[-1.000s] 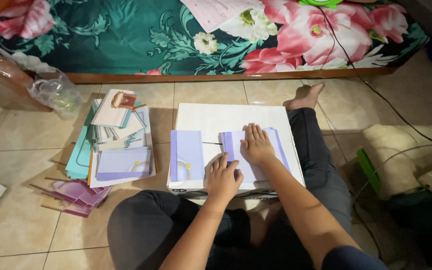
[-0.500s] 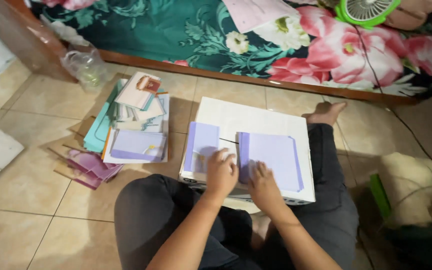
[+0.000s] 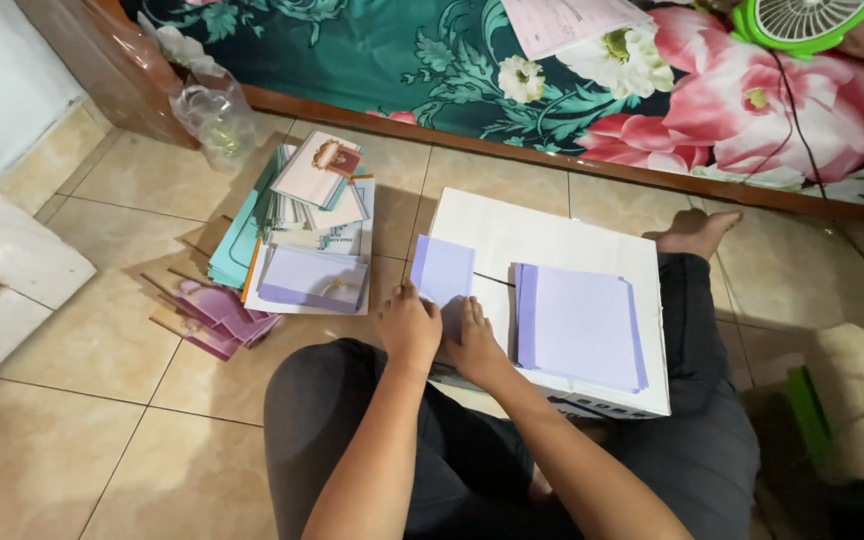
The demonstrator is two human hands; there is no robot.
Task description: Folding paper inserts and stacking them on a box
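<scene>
Inspector: Your left hand (image 3: 410,325) and right hand (image 3: 472,345) now press, ungrasping, on the small lilac paper sheet (image 3: 442,272).

Operator: Where?

Inspector: On the white cardboard box (image 3: 552,235). You've left the lilac paper stack (image 3: 577,325); folding likely started.

A single head-worn camera is looking steeply down from above the seated person's lap, facing forward toward the bed (image 3: 512,60) along the top edge. It is sitting close, with the white box (image 3: 552,240) filling the centre, the tiled floor (image 3: 82,420) spreading to the left, and both forearms entering from the bottom.
</scene>
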